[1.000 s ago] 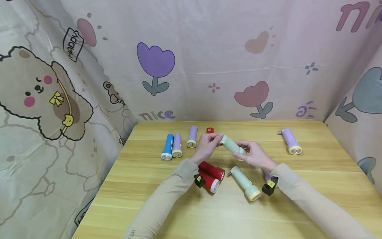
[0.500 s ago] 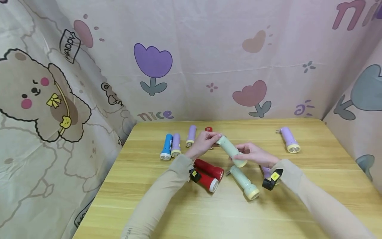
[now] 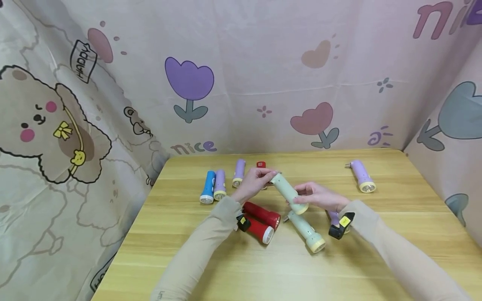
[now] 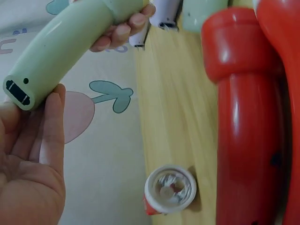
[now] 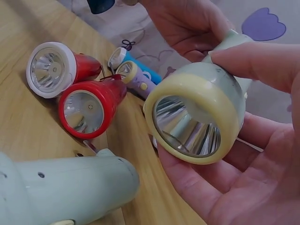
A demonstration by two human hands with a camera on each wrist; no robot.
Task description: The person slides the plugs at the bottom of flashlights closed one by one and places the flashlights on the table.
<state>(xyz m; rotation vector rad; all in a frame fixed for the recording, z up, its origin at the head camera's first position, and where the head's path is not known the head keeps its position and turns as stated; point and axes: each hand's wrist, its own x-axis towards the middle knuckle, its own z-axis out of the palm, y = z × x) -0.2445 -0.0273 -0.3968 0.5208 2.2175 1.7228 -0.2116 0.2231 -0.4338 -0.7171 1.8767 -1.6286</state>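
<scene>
A pale green flashlight with a cream head ring is held slanting over the table by both hands. My left hand pinches its tail end, where the left wrist view shows a dark slot beside a small hole. My right hand grips it near the head, thumb on one side and fingers on the other. The reflector behind its clear lens faces the right wrist camera. Close below lies a second pale green flashlight, metal prongs standing out from its tail.
Two red flashlights lie side by side below my left hand. A purple flashlight is partly hidden by my right wrist camera. Farther back are a blue flashlight, two purple ones, a partly covered red one, and another purple one at right.
The held flashlight's head end has swung down toward me, so it slants more steeply. Both hands still hold it. The flashlights on the table lie as before.
</scene>
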